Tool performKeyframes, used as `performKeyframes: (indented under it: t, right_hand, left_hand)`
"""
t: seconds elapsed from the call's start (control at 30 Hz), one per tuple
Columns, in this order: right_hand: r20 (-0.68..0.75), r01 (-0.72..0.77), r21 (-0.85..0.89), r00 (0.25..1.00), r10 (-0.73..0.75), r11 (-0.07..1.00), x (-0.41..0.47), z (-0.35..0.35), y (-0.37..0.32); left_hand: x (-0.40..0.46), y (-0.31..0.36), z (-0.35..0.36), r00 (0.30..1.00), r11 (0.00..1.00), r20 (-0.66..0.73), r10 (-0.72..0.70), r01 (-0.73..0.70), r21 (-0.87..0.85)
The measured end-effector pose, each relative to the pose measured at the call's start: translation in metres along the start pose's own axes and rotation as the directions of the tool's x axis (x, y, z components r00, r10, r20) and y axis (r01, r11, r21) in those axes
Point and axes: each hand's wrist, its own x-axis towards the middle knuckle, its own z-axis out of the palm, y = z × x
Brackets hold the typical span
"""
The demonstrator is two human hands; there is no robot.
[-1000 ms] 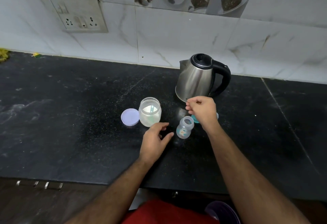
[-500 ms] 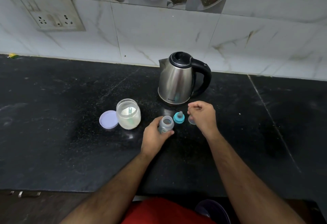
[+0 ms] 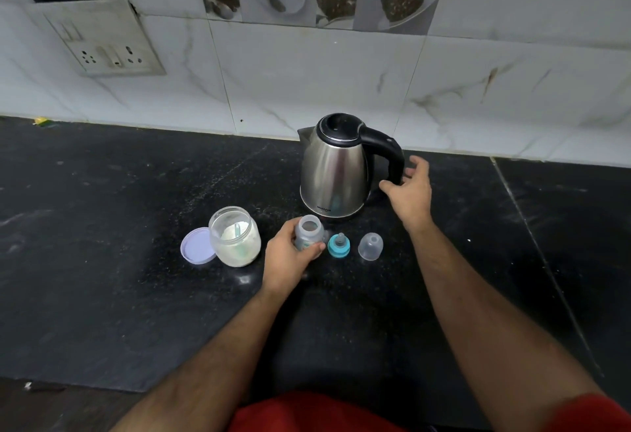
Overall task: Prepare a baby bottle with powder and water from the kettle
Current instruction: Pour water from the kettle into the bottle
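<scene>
A small clear baby bottle [image 3: 309, 230] stands open-topped on the black counter [image 3: 102, 243], and my left hand [image 3: 288, 257] grips its side. Just right of it lie the teal nipple ring [image 3: 339, 244] and the clear bottle cap [image 3: 370, 245]. A steel kettle [image 3: 333, 172] with a black handle [image 3: 387, 155] stands behind them. My right hand [image 3: 409, 190] is spread open at the handle's lower end, fingers either side of it, not closed round it. An open glass jar [image 3: 235, 237] of white powder with a scoop inside stands left of the bottle.
The jar's lilac lid [image 3: 196, 246] lies flat against the jar's left side. A tiled wall with a socket plate [image 3: 102, 42] rises behind the counter. The counter's front edge runs near my body.
My right hand left the clear cap on the counter and moved up and right to the kettle handle. My left hand keeps its grip on the bottle.
</scene>
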Motion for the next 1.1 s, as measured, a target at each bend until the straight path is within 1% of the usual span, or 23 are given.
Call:
performKeyframes:
  t: [0.07, 0.2, 0.33, 0.43, 0.5, 0.6, 0.7, 0.8, 0.97, 1.1]
  right_hand:
    - [0.060, -0.018, 0.064, 0.998, 0.014, 0.998, 0.014, 0.005, 0.001]
    - [0.115, -0.020, 0.166, 0.993, 0.001, 0.986, 0.036, 0.017, 0.001]
    - [0.117, 0.060, 0.255, 0.989, -0.093, 0.965, 0.045, 0.021, 0.007]
    - [0.120, 0.113, 0.283, 0.981, -0.152, 0.952, 0.048, 0.020, 0.009]
    - [0.136, 0.110, 0.300, 0.978, -0.156, 0.948, 0.050, 0.019, 0.008]
    - [0.156, 0.059, 0.329, 0.981, -0.116, 0.943, 0.051, 0.020, 0.007]
    - [0.134, 0.003, 0.370, 0.989, -0.056, 0.929, 0.050, 0.023, 0.005]
    - [0.107, -0.014, 0.385, 0.994, -0.029, 0.923, 0.045, 0.027, 0.002]
    - [0.036, 0.018, 0.393, 0.999, -0.035, 0.919, 0.039, 0.027, -0.017]
    - [-0.007, 0.031, 0.415, 1.000, -0.031, 0.909, 0.033, 0.008, -0.044]
  left_hand:
    - [0.006, 0.001, 0.002, 1.000, 1.000, -0.011, -0.011, 0.011, 0.004]
    - [0.014, 0.001, 0.003, 0.999, 1.000, -0.023, -0.029, 0.029, 0.011]
    - [0.018, 0.002, 0.004, 0.999, 0.999, -0.028, -0.035, 0.035, 0.020]
    - [0.022, 0.002, 0.005, 0.999, 0.999, -0.030, -0.027, 0.028, 0.028]
    - [0.024, 0.002, 0.004, 0.999, 0.999, -0.034, -0.028, 0.029, 0.034]
    - [0.027, 0.001, 0.003, 0.998, 0.998, -0.042, -0.036, 0.038, 0.041]
    - [0.027, 0.000, 0.002, 0.998, 0.998, -0.039, -0.045, 0.047, 0.040]
    - [0.024, 0.000, 0.001, 0.998, 0.998, -0.033, -0.051, 0.052, 0.038]
    - [0.017, 0.003, -0.002, 0.999, 0.999, -0.026, -0.047, 0.047, 0.021]
    - [0.008, 0.005, -0.006, 0.999, 0.999, -0.017, -0.036, 0.036, 0.002]
